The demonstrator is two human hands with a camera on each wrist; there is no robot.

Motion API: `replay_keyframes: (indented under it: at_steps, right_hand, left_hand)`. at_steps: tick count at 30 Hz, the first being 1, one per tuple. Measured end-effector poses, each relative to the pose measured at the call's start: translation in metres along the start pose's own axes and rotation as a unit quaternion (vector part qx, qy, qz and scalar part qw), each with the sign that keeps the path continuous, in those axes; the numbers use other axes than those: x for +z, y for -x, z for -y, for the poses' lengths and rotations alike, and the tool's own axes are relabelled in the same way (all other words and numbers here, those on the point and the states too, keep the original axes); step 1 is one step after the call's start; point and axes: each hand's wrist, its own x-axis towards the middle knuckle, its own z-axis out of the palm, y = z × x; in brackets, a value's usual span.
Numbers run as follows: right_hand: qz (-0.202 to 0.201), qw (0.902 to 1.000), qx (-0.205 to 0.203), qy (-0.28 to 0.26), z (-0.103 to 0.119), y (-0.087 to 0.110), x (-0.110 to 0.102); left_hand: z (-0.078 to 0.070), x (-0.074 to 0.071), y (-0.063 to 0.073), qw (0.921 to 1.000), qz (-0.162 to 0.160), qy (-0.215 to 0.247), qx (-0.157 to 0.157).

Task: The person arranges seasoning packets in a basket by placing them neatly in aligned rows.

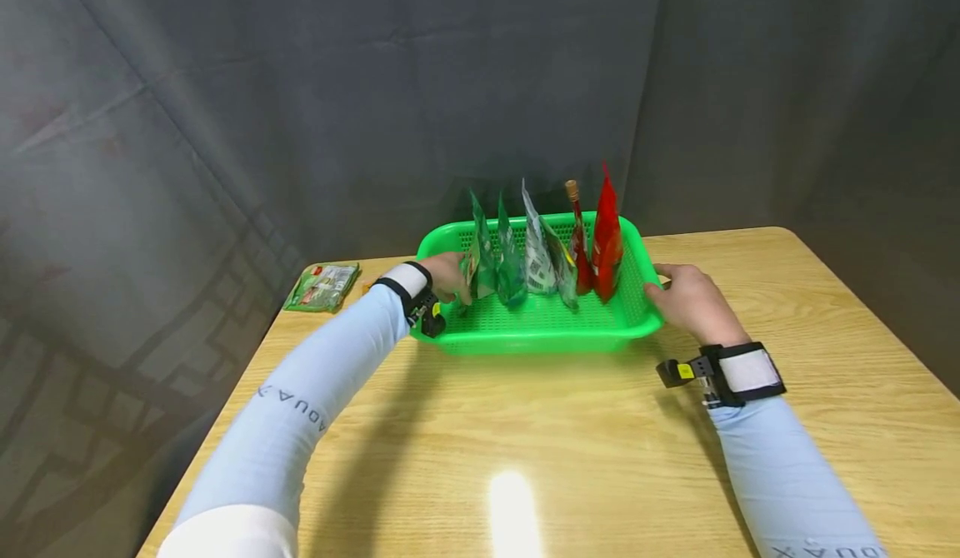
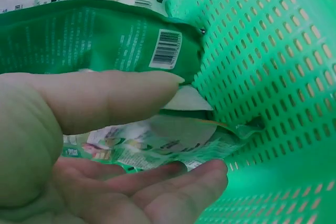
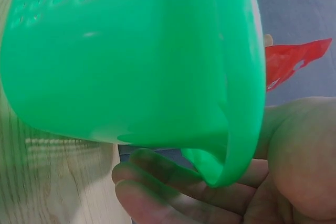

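A green plastic basket stands on the table, with several upright packets and a bottle in a row inside. My left hand reaches in at the basket's left end. In the left wrist view, its thumb and loosely extended fingers lie on either side of a clear-and-green packet, with gaps showing. Beyond the thumb stands a dark green packet with a barcode. My right hand grips the basket's right rim, fingers curled beneath it and thumb at the top.
Inside the basket are also a white packet, a corked red bottle and a red packet at the right. A flat green packet lies at the table's back left corner. A dark curtain hangs behind the table.
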Motion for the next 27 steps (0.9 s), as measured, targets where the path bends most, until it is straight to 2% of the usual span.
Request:
replay_keyframes:
  at_steps: [3, 9, 12, 17, 19, 23, 27]
  right_hand:
    - [-0.001, 1.0, -0.001, -0.002, 0.0, 0.0, 0.0]
    - [0.004, 1.0, 0.002, -0.007, -0.001, -0.001, 0.0]
    - [0.006, 1.0, 0.003, -0.006, -0.001, -0.002, 0.0]
    - [0.005, 1.0, 0.002, 0.0, -0.002, -0.001, 0.001]
    - [0.006, 1.0, 0.003, 0.001, -0.002, -0.001, 0.0]
    - [0.008, 1.0, 0.001, 0.002, -0.003, -0.001, 0.0]
    - [0.014, 0.9999, 0.001, -0.001, -0.003, -0.001, -0.001]
  left_hand:
    - [0.002, -0.003, 0.001, 0.9999, 0.0, 0.01, -0.003]
    - [0.009, -0.01, -0.001, 0.9996, -0.017, -0.024, 0.0]
    - [0.011, -0.016, 0.001, 0.9995, -0.021, -0.023, 0.006]
    - [0.014, -0.027, 0.017, 0.9987, -0.021, 0.031, 0.034]
    - [0.016, -0.033, 0.025, 0.995, -0.031, 0.08, 0.052]
    - [0.028, -0.048, 0.039, 0.9773, -0.087, 0.177, 0.078]
    - [0.052, -0.064, 0.051, 0.9671, -0.152, 0.189, 0.078]
